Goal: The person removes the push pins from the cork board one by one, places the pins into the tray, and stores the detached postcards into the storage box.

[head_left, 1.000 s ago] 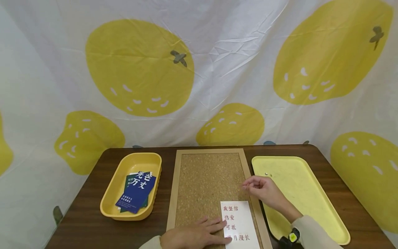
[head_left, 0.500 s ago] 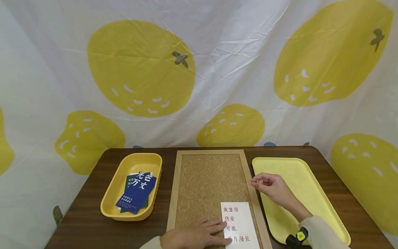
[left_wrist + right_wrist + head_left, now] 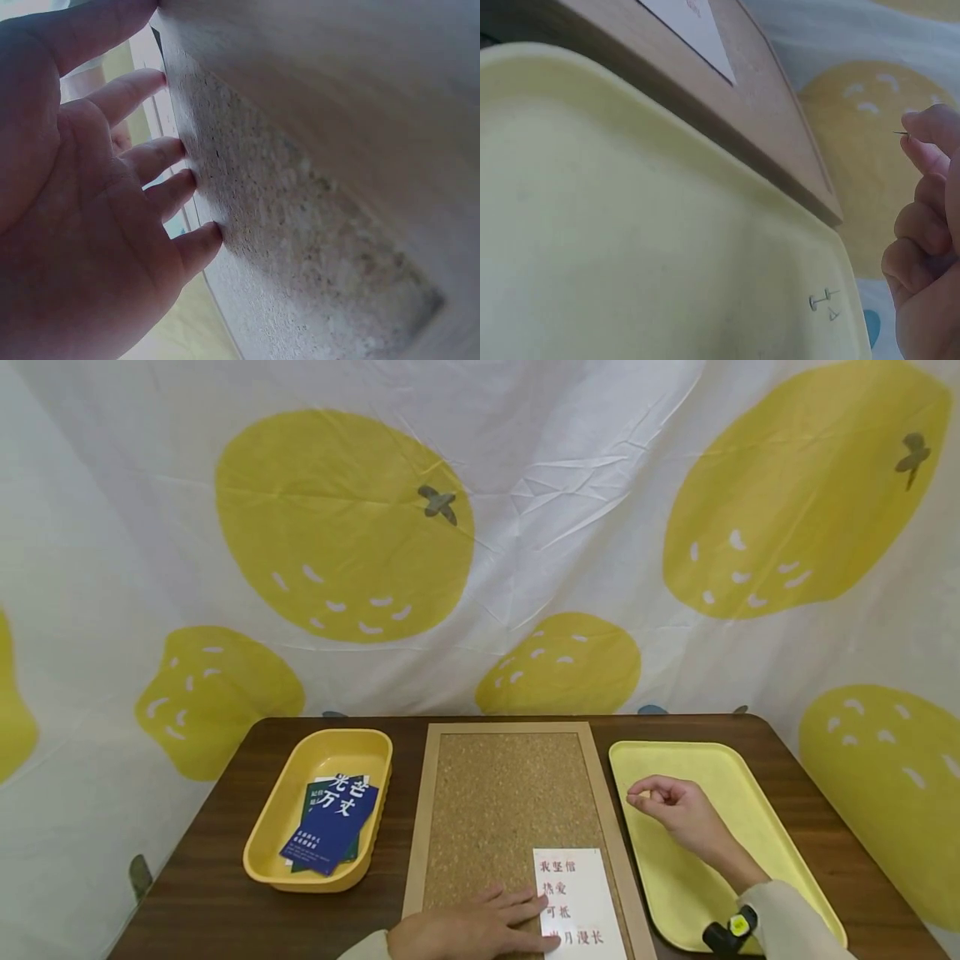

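Note:
On the cork board [image 3: 510,793] lies a white card [image 3: 573,893] with red writing, near the board's lower right. My left hand [image 3: 468,927] rests flat over the cork with fingertips on the card's left side. In the left wrist view its fingers [image 3: 154,157] are spread and touch the surface. My right hand [image 3: 678,810] hovers over the left side of the pale yellow tray [image 3: 712,764]. Between thumb and index it pinches a thumbtack [image 3: 901,133]; only the thin metal point shows. Several loose thumbtacks [image 3: 825,298] lie in the tray, behind the hand in the head view.
To the left stands a deep yellow basin [image 3: 262,852] holding several cards [image 3: 330,827], a dark blue one on top. Basin, board and tray share a dark wooden table [image 3: 202,877]. A lemon-print cloth [image 3: 510,552] hangs behind the table.
My right hand has moved right, from above the board's right edge to above the tray, covering the loose tacks in the head view. The left hand and card have stayed put.

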Available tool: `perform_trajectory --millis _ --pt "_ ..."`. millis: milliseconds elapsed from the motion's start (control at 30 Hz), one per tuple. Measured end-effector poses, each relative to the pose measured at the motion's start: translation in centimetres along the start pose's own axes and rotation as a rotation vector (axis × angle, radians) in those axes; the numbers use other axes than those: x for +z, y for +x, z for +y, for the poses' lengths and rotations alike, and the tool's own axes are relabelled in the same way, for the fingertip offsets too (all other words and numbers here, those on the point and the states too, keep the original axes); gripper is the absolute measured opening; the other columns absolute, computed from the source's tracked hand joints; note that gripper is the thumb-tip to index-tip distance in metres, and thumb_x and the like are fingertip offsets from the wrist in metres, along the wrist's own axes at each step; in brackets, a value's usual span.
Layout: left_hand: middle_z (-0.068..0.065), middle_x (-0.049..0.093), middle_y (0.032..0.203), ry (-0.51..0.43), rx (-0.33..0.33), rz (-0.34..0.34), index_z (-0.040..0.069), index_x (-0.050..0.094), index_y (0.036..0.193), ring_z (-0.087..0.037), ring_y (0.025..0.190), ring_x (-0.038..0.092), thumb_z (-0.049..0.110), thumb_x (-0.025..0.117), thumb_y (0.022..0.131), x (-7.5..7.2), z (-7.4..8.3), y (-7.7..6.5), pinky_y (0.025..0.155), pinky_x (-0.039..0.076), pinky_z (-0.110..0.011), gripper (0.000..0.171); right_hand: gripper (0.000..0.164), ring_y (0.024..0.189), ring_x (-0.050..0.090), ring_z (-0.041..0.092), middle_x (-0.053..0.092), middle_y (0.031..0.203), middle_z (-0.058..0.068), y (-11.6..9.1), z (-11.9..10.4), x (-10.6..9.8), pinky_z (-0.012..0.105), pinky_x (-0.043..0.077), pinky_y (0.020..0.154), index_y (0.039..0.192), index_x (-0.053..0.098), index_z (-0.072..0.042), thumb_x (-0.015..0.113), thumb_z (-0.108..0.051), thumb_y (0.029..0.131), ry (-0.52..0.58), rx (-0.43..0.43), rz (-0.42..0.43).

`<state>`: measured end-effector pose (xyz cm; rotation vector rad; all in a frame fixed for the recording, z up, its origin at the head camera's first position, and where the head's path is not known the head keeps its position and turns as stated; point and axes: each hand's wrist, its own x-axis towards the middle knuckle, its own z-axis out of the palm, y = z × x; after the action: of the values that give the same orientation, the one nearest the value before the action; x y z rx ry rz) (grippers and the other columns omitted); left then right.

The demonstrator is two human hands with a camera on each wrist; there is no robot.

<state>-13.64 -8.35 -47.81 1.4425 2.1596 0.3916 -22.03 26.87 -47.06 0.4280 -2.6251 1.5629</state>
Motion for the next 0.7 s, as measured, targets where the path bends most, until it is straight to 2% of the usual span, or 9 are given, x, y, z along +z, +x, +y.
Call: perform_trajectory --millis 133,367,533,700 --pt "0.002 0.017 0.166 0.020 -0.003 0.000 0.034 0.031 0.156 -0.014 0.153 0.009 0.044 0.050 0.101 -0.3 0.3 -0.2 0.122 0.019 -0.041 0.059 0.017 0.050 0.030 0.002 0.034 0.058 -0.010 0.1 0.3 -0.2 0.027 0.032 0.042 0.099 0.071 -0.002 0.069 -0.017 0.093 -0.012 0.015 0.001" --pt "-0.002 0.027 0.163 0.158 0.014 0.041 0.028 0.037 0.154 -0.018 0.152 0.016 0.042 0.050 0.101 -0.9 1.4 -0.5 0.121 0.024 -0.038 0.057 0.022 0.048 0.028 0.003 0.033 0.057 -0.009 0.2 1.1 -1.0 0.026 0.031 0.042 0.105 0.070 -0.004 0.068 -0.023 0.095 -0.052 0.081 -0.004" --pt "-0.004 0.027 0.163 0.153 0.016 0.046 0.027 0.038 0.154 -0.018 0.152 0.018 0.041 0.050 0.101 -1.0 1.5 -0.7 0.121 0.024 -0.039 0.056 0.027 0.046 0.029 0.003 0.036 0.055 -0.009 0.5 2.9 -1.7 0.024 0.028 0.039 0.107 0.070 -0.005 0.067 -0.029 0.095 -0.113 0.108 0.016" --pt "-0.004 0.026 0.163 0.138 0.008 0.038 0.027 0.037 0.154 -0.018 0.152 0.016 0.042 0.050 0.102 -1.1 1.5 -0.7 0.121 0.024 -0.040 0.056 0.023 0.046 0.031 0.003 0.038 0.055 -0.009 0.6 3.9 -2.1 0.024 0.029 0.039 0.103 0.071 -0.006 0.068 -0.028 0.095 -0.158 0.119 0.048"
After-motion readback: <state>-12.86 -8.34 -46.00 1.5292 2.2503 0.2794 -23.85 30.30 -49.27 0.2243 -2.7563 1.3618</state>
